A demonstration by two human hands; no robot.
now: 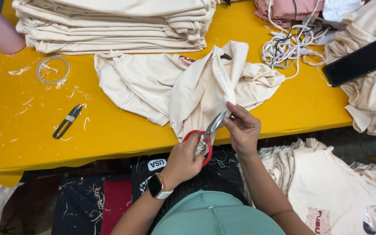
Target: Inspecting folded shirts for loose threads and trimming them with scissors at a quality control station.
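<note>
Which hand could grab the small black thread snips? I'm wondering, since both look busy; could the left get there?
Probably yes: the left hand has open yellow table toward the snips, but it holds red-handled scissors.

Dark phone screen (pixel 361 59) on right garments (pixel 370 100)

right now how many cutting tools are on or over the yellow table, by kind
red-handled scissors, held in the left hand with the right hand at the blades: 1
small black thread snips lying on the yellow table: 1
total: 2
</note>
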